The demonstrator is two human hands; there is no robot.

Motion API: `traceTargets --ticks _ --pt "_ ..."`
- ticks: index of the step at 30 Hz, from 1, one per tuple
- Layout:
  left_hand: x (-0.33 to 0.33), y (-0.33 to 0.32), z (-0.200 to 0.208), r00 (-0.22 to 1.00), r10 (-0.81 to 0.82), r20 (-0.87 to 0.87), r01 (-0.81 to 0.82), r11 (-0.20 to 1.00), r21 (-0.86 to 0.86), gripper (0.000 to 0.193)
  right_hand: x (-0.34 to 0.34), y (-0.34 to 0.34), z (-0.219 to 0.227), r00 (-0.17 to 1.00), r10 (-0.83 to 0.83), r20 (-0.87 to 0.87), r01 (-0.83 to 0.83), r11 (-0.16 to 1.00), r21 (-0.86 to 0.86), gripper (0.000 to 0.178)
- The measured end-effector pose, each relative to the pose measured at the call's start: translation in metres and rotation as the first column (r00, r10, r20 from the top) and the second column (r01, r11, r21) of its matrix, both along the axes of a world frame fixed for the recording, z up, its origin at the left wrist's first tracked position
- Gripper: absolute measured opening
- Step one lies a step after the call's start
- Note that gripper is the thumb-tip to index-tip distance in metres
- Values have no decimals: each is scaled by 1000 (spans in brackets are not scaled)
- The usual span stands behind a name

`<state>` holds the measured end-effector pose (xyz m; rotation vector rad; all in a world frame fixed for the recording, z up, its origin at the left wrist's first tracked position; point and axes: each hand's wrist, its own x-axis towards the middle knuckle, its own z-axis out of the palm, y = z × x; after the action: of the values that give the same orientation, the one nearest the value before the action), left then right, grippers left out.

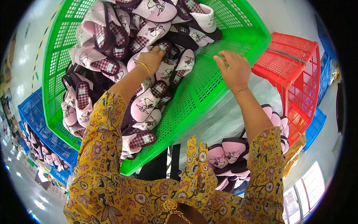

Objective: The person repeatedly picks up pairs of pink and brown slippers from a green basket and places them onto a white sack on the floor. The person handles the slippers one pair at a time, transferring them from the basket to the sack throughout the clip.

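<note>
Pink and white slippers with dark checked insoles lie in a loose heap inside a large green plastic basket. My left hand reaches into the heap, its fingers bent onto a slipper in the middle; the fingertips are partly hidden among the slippers. Over the basket's right side is my right hand, its thumb and fingers apart and nothing in them.
Red plastic baskets stand at the right. Below the green basket's right side is a greyish sheet, with more pink slippers near my right arm. Blue baskets holding slippers stand at the left.
</note>
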<state>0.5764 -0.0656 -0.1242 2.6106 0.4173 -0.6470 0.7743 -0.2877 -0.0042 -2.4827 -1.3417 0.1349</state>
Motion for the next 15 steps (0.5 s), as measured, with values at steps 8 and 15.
traceTargets --ticks 8,15 --pt "-8 -146 -178 775 590 -227 -567 490 -662 30 0 3 6 999 38 -12 -39 998 -48 24" --pt "28 -179 -175 143 664 -734 -867 -274 -417 37 0 3 8 998 56 -26 -58 996 -73 24"
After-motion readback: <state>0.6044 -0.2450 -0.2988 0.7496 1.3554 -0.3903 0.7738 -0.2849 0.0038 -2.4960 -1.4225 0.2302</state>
